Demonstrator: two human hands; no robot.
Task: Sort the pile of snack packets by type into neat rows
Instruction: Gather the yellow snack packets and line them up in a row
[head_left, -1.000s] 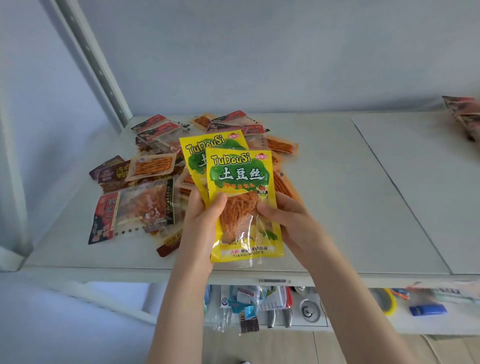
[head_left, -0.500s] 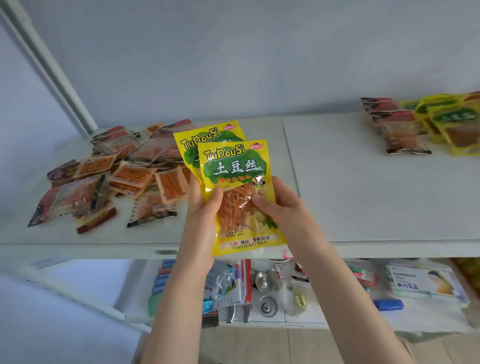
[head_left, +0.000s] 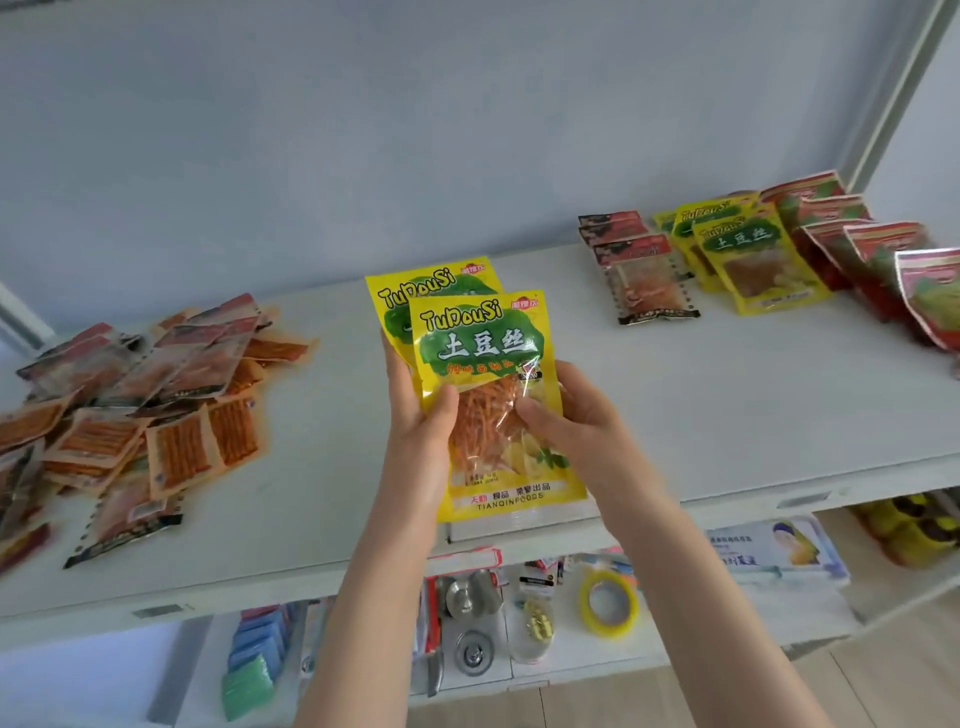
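Observation:
Two yellow TuDouSi packets (head_left: 483, 364) are fanned upright above the shelf's front edge. My left hand (head_left: 423, 441) grips their left side, thumb on the front packet. My right hand (head_left: 571, 431) pinches the front packet's right side. A jumbled pile of orange and dark packets (head_left: 140, 410) lies at the left of the white shelf (head_left: 701, 410). At the back right stand sorted rows: dark red-topped packets (head_left: 644, 275), yellow TuDouSi packets (head_left: 748, 260) and red packets (head_left: 883, 260).
A lower shelf holds a yellow tape roll (head_left: 608, 603), metal knobs (head_left: 467, 592), blue sponges (head_left: 257, 644) and a white box (head_left: 774, 545). A metal upright (head_left: 904, 88) rises at the far right. A pale wall stands behind the shelf.
The view has swung to the right, so the pile has slid left and the sorted rows at the right have come fully into sight. Both hands still hold the two yellow packets.

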